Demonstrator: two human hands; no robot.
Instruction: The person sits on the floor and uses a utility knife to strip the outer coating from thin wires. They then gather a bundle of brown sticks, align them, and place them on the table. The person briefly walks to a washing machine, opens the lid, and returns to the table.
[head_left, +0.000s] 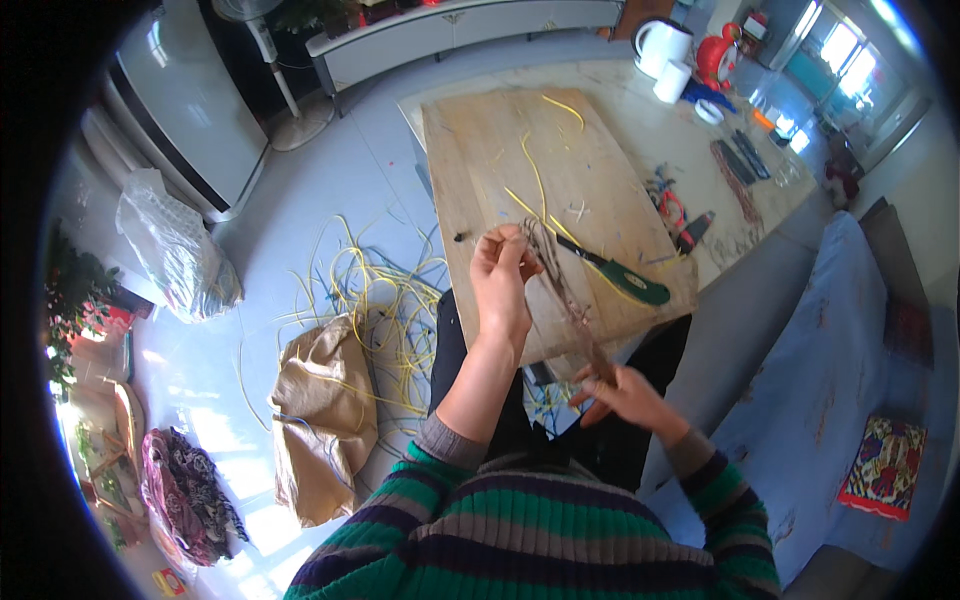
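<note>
My left hand (504, 262) pinches one end of a bundle of thin brown strands (564, 296) above the near part of a wooden board (487, 165). Past the board's near edge, my right hand (626, 397) is closed around the lower end of the bundle, slightly blurred. A green-handled knife (634, 283) lies on the board to the right of the bundle, its dark blade towards the strands. Yellow cable lengths (534, 169) and small scraps lie farther up the board.
Right of the board, the marble-look table (637, 97) bears red-handled pliers or cutters (673, 210), a red-and-black tool (695, 232), dark strips (731, 161) and a white kettle (661, 41). Tangled yellow cables (375, 292) and a brown sack (322, 427) lie on the floor at left.
</note>
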